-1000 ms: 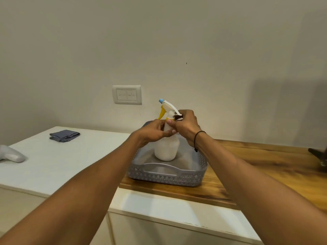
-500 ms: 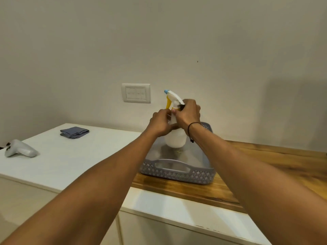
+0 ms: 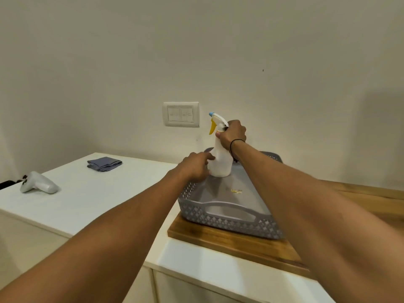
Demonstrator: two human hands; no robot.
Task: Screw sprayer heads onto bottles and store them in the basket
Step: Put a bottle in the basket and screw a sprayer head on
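A white spray bottle (image 3: 220, 162) stands upright on the floor of the grey lattice basket (image 3: 227, 219), near its far left corner. Its sprayer head (image 3: 215, 121) is white with a yellow trigger and a blue nozzle tip, pointing left. My right hand (image 3: 232, 133) is wrapped around the bottle's neck just below the head. My left hand (image 3: 195, 166) rests at the basket's left rim with fingers spread, its fingertips touching the bottle's lower side.
The basket sits on a wooden board (image 3: 229, 241) on a white counter (image 3: 91, 197). A folded blue-grey cloth (image 3: 104, 164) and a white handheld controller (image 3: 39, 185) lie on the counter to the left. A wall switch plate (image 3: 181, 114) is behind.
The bottle has gone down from above the basket onto its floor. My left hand has left the neck and dropped to the bottle's lower side; my right hand keeps its grip.
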